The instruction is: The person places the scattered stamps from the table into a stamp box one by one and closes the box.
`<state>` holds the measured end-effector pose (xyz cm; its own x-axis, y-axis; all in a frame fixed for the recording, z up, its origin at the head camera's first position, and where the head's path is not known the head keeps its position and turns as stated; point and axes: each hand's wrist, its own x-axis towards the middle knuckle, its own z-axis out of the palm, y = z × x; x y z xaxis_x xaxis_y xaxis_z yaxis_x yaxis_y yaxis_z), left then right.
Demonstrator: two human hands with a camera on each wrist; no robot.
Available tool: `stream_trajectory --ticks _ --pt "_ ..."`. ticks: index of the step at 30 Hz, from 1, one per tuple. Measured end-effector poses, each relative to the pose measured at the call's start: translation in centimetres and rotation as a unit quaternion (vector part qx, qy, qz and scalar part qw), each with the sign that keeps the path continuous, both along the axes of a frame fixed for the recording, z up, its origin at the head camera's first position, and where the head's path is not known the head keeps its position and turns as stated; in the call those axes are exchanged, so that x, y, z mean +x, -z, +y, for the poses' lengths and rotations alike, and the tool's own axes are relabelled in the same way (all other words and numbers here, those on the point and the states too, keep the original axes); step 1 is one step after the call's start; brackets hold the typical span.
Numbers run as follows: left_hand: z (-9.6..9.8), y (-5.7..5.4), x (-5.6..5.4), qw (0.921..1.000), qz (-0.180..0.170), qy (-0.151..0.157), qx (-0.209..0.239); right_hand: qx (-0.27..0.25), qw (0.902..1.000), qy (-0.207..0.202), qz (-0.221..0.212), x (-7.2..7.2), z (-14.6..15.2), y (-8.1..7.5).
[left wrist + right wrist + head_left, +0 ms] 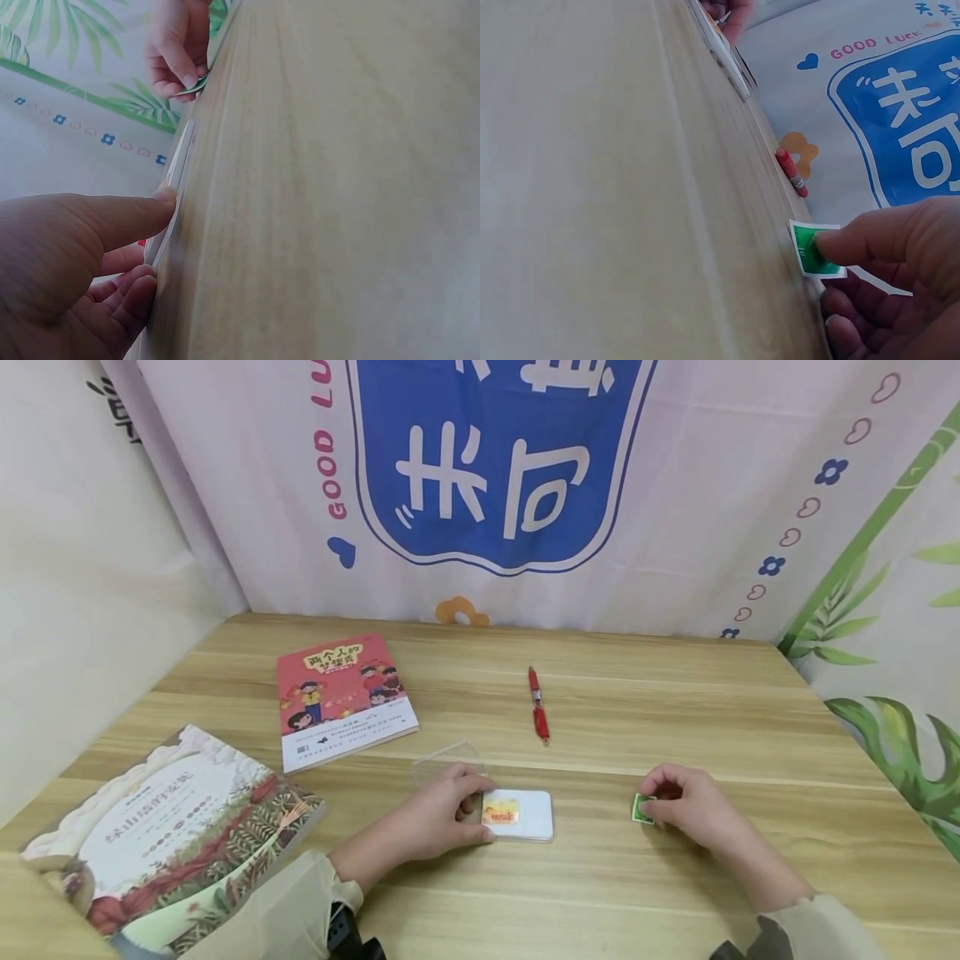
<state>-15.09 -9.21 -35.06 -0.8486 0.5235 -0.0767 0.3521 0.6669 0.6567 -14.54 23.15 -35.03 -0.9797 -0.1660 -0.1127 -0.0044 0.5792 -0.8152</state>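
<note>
A flat white case (536, 817) lies on the wooden table in the head view, with a small yellow and orange picture card (500, 812) on its left half. My left hand (442, 817) grips the case's left end, thumb on the near side and fingers on the far side. To the right, my right hand (693, 808) pinches a small square green card (639, 810) with a white border, close over the tabletop. In the right wrist view the thumb presses on the green card's face (805, 255). Behind my left hand lies a clear plastic lid (453, 757), partly hidden by the fingers.
A red pen (537, 702) lies beyond the case. At the left are a red and white book (345, 697) and a larger illustrated book (172, 843) near my left sleeve. A printed curtain (675, 527) hangs behind the table's far edge.
</note>
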Motion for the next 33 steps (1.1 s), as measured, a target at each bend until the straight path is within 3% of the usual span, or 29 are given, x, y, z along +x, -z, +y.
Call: stream_trajectory --ticks 16,26,33 --pt "0.0 0.0 0.0 1.0 0.002 -0.002 0.001 -0.038 0.9978 -0.017 -0.051 -0.9 -0.8 -1.0" --pt "0.0 -0.2 -0.1 1.0 -0.006 -0.003 0.001 -0.04 0.9973 -0.039 -0.048 -1.5 -2.7 -1.1" --pt "0.0 -0.2 0.0 1.0 -0.003 0.0 -0.005 -0.078 0.994 -0.047 -0.06 -1.7 -4.1 -1.1"
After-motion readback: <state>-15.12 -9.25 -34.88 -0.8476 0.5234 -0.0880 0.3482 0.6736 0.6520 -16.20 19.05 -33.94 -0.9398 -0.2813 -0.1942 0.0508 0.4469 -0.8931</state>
